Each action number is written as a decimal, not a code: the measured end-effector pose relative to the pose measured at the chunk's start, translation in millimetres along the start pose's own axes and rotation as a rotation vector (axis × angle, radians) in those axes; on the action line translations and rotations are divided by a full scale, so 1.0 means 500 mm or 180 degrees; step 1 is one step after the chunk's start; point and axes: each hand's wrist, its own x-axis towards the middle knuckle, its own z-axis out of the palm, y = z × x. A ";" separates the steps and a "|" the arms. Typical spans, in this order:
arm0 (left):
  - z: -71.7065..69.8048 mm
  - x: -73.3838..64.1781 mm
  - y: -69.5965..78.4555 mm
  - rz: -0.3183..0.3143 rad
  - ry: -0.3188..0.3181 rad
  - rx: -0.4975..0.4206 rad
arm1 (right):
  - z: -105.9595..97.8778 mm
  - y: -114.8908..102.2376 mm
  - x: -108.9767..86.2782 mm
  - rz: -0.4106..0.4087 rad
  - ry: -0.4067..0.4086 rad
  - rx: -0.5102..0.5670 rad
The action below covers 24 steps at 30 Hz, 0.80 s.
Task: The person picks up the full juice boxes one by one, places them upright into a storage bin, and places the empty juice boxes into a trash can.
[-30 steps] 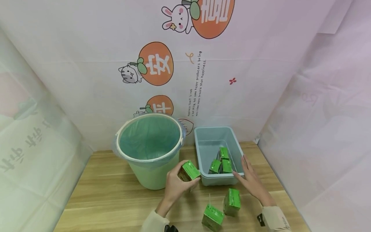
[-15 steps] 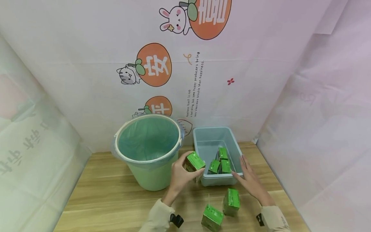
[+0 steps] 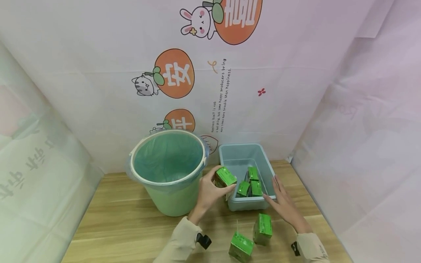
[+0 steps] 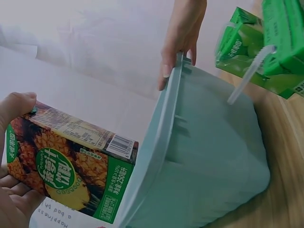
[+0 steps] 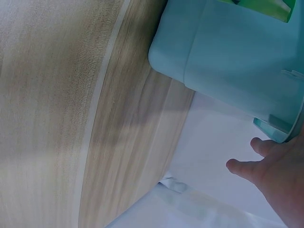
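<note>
My left hand [image 3: 210, 190] holds a juice carton [image 4: 71, 161] between thumb and fingers. It has a green end and pineapple pictures, and it is tilted at the left rim of a light-blue plastic bin [image 3: 243, 204]. Several green-topped juice cartons [image 3: 256, 188] stand inside the bin, towards its front right. My right hand [image 3: 285, 206] rests on the bin's front right corner, its fingers extended along the rim. In front of the bin, a juice carton with a clear straw [image 3: 241, 246] stands beside another green carton [image 3: 263, 229].
A pale green bucket [image 3: 177, 199] lined with a clear bag stands left of the bin. The wooden table [image 3: 131, 219] meets a white printed cloth [image 3: 279, 120] at the back, with more cloth on both sides.
My left hand has carried its juice carton up and to the right, from in front of the bucket to the bin's left rim. The right hand stays at the bin's corner.
</note>
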 end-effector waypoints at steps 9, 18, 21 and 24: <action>0.015 0.034 0.004 -0.0087 -0.0117 0.0143 | 0.002 0.005 -0.001 -0.0022 0.0025 -0.0068; 0.028 0.067 -0.001 -0.0262 -0.0292 0.0234 | 0.000 0.006 -0.002 -0.0031 0.0052 -0.0065; 0.032 0.080 -0.002 -0.0316 -0.0344 0.0227 | 0.001 0.008 -0.002 -0.0027 0.0040 -0.0040; 0.035 0.094 -0.002 -0.0291 -0.0337 0.0345 | 0.001 0.010 -0.002 -0.0025 0.0025 -0.0032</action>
